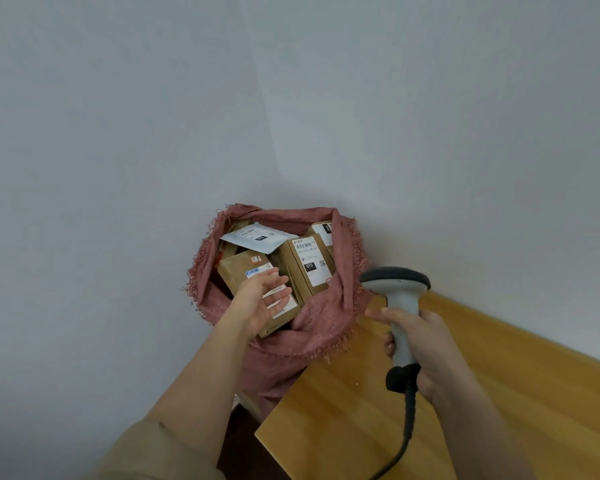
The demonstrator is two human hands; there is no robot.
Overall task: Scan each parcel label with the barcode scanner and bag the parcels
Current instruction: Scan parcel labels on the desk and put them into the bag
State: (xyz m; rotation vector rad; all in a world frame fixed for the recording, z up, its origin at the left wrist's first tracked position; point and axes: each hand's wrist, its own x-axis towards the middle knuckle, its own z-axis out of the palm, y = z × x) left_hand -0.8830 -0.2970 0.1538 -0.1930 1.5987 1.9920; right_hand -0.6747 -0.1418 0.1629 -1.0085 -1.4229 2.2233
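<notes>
Gripping the barcode scanner (400,320), right hand (426,348) waits; left hand (262,299) hovers open-fingered over boxes (257,289) already filling the pink sack (326,327); bagging looks nearly finished

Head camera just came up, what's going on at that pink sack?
A person is bagging parcels. The left hand, fingers open, rests over a brown cardboard parcel in the frayed pink woven sack, which already holds several labelled boxes. The right hand grips a grey handheld barcode scanner above the wooden table.

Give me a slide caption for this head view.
Left hand open over boxed parcels in a pink sack; right hand grips the barcode scanner.
</notes>
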